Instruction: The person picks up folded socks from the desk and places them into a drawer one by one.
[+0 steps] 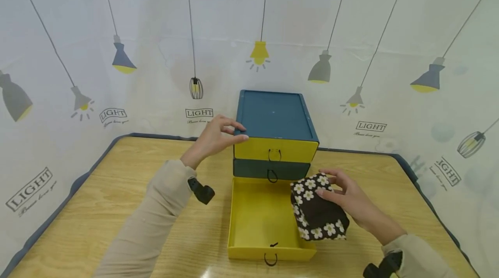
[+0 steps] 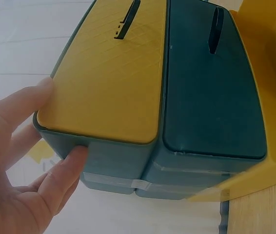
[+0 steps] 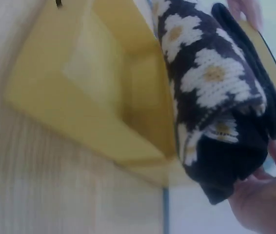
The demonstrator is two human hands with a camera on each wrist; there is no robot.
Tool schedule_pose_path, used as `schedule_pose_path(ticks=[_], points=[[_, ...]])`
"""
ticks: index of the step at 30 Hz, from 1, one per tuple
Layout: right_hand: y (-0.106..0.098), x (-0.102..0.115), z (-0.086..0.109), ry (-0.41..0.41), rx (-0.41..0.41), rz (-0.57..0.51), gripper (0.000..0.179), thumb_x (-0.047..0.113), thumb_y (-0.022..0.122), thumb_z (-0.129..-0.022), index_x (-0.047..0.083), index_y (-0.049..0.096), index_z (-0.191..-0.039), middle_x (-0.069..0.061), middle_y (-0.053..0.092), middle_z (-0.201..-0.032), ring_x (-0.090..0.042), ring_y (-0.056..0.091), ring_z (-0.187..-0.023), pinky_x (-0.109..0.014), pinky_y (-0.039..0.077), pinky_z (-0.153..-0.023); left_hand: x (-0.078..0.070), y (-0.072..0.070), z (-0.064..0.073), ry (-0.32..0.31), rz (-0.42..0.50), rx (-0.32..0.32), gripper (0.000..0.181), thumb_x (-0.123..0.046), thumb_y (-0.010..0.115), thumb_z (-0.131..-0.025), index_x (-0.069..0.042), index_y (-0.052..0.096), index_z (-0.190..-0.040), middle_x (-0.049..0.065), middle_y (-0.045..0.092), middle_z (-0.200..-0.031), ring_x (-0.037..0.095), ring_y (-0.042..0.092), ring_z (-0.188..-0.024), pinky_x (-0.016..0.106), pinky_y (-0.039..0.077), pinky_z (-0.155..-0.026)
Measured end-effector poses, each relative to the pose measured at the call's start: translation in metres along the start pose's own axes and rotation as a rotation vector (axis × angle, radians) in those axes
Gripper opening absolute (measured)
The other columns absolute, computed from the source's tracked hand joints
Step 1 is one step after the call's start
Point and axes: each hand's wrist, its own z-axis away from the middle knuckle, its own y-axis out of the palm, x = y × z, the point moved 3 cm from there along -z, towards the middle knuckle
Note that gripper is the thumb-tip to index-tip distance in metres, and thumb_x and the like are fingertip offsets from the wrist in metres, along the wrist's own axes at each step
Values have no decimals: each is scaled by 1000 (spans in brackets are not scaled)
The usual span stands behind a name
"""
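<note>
A drawer cabinet with a blue top stands at the back, its upper yellow drawer and dark green drawer closed. Below them, the lowest yellow drawer is pulled out. My left hand touches the cabinet's top left front corner, its fingers loosely bent; the left wrist view shows fingertips on two faces of that corner. Over the right side of the pulled-out drawer, my right hand holds a folded black knit cloth with white daisies, thumb on top. In the right wrist view its rolled edge tilts beside the drawer wall.
The wooden table carries the cabinet and runs out to both sides. Behind it hangs a pale curtain printed with lamps. Black loops serve as pulls on the drawers, one of them a front pull near the table's front.
</note>
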Motion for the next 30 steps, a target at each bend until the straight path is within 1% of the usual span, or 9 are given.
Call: schedule_pose_path(ticks=[1,3,6,9,12,16,20,25,30], points=[[6,0,-4,14,12,-19,58,19,61,-84,5,32,-132,-20,41,-114,-24,54,-88,-37,48,-73,0,0,0,1,-1,-1,29,-30,66,-79,-13,65,-102,9,40,-116,28,51,-103,40,46,-79],[20,-1,-10,55,30,-50,58,20,62,-84,6,33,-132,-20,41,-114,-24,54,-89,-38,48,-73,0,0,1,3,1,-2,28,-30,66,-79,-13,65,-102,9,40,-115,29,51,-103,40,46,-79],[39,-6,-18,116,26,-61,57,23,64,-82,8,36,-129,-19,38,-119,-25,51,-95,-37,47,-71,0,0,1,12,6,-1,28,-29,66,-80,-12,65,-102,9,40,-114,29,51,-103,40,46,-78],[55,-11,-23,141,9,-49,53,22,65,-81,9,40,-125,-18,37,-124,-27,47,-100,-35,46,-67,0,1,0,21,9,3,28,-30,66,-80,-12,65,-102,9,40,-114,30,51,-102,40,47,-78],[68,-14,-27,146,-8,-45,48,20,66,-81,7,43,-121,-18,40,-122,-25,49,-92,-31,43,-61,1,1,0,23,7,4,28,-30,66,-79,-13,65,-102,9,41,-114,29,51,-102,39,47,-78],[77,-17,-34,152,-18,-51,46,16,66,-81,5,43,-119,-19,44,-117,-20,52,-77,-30,42,-57,0,-1,1,20,3,3,29,-30,66,-80,-13,65,-102,9,41,-113,29,51,-102,39,47,-78],[81,-25,-40,170,-33,-51,45,13,64,-81,5,42,-119,-19,44,-114,-19,50,-70,-31,42,-54,-2,0,1,16,4,7,29,-30,66,-80,-12,65,-103,9,41,-112,29,51,-103,40,46,-78],[91,-37,-49,196,-36,-13,41,8,64,-81,4,43,-117,-17,45,-106,-20,48,-66,-32,41,-52,-2,-2,2,7,4,-3,27,-29,66,-80,-13,65,-102,8,41,-110,28,51,-103,40,47,-78],[98,-41,-53,198,-34,28,40,7,63,-81,3,43,-116,-18,45,-108,-21,51,-74,-33,43,-55,-2,-2,2,11,6,-2,28,-29,66,-80,-13,65,-102,9,41,-112,28,51,-102,40,47,-78]])
